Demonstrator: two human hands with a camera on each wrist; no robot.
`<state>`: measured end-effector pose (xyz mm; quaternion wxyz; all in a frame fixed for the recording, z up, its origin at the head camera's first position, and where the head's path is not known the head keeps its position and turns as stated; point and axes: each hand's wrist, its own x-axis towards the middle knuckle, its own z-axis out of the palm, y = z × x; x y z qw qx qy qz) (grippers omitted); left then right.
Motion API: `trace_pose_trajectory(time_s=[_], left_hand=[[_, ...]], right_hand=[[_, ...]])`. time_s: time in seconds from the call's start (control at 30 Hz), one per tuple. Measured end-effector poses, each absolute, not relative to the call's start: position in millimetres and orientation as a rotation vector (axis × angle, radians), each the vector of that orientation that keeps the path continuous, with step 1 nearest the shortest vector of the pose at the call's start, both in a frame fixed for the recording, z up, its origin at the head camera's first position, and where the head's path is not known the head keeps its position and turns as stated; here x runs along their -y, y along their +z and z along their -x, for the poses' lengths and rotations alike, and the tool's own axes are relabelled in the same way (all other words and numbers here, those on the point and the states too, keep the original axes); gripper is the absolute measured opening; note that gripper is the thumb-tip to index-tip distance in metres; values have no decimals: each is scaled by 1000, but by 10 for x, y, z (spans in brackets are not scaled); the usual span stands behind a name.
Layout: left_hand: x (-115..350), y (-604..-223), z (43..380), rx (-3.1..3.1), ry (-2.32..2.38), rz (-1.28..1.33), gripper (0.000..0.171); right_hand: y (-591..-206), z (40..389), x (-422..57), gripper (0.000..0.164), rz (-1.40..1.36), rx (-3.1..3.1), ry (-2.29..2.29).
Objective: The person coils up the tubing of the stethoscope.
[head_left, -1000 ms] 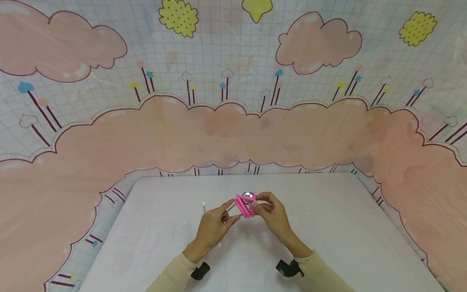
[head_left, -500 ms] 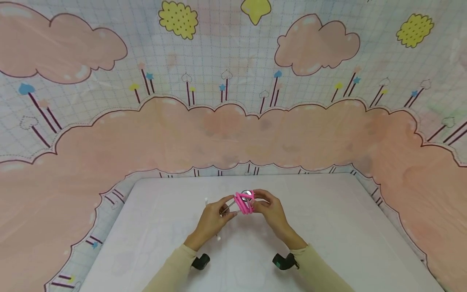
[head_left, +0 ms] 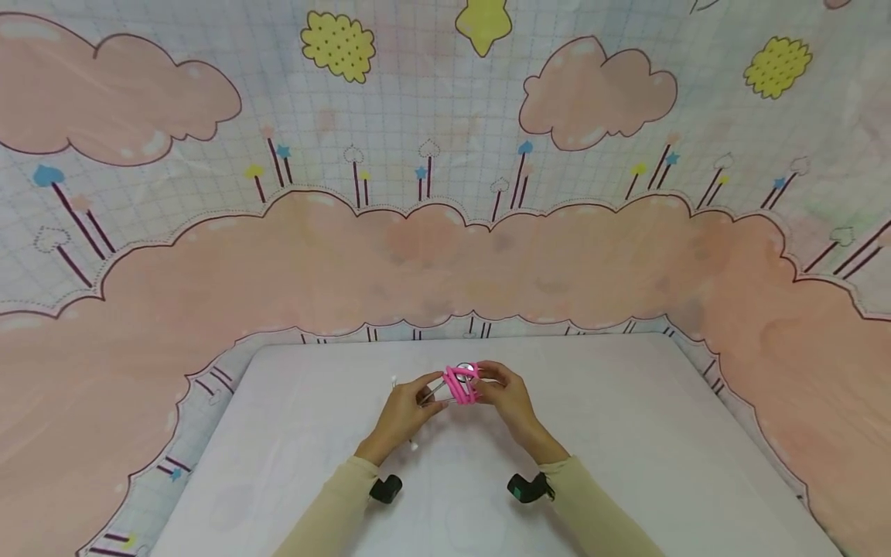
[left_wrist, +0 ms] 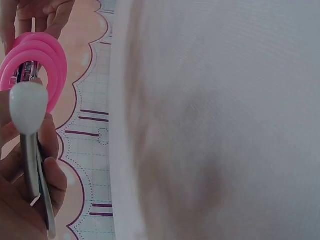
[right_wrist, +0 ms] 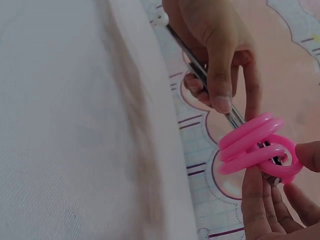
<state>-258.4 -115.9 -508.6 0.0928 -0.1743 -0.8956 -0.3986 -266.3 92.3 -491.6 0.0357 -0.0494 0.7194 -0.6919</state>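
A stethoscope with pink tubing [head_left: 459, 387] is held between both hands above the white table. Its tubing is wound in several loops about its metal parts, and the round silver chest piece [head_left: 464, 372] shows at the top of the coil. My left hand [head_left: 404, 410] grips the metal ear tubes [right_wrist: 197, 67], thumb along them in the right wrist view. White ear tips, one large in the left wrist view [left_wrist: 28, 107], stick out past that hand. My right hand [head_left: 511, 402] pinches the coil's other end, near the chest piece; part of its grip is hidden behind the loops.
The white table [head_left: 299, 480] spreads beneath both hands. A patterned cloth [head_left: 348, 263] with clouds and stars rises behind it and runs down its sides. Black wrist cameras [head_left: 527, 488] sit below both wrists.
Both hands, with the stethoscope between them, have shifted slightly left and toward the table's far edge. Their hold looks the same. The head view has tilted a little upward.
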Motion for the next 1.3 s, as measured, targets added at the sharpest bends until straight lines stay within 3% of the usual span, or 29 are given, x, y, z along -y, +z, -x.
trace_pose_trajectory(time_s=[0.83,1.3], left_hand=[[1103,-5362,2824,2775,-1169,478,41],[1311,-5410,2789,2726,-1281,417,34]], right_hand=[[-5285,2971,-930,38,-18,-2241,-2030],[-5241,2867,-1054,46,57,-2330,-1920]])
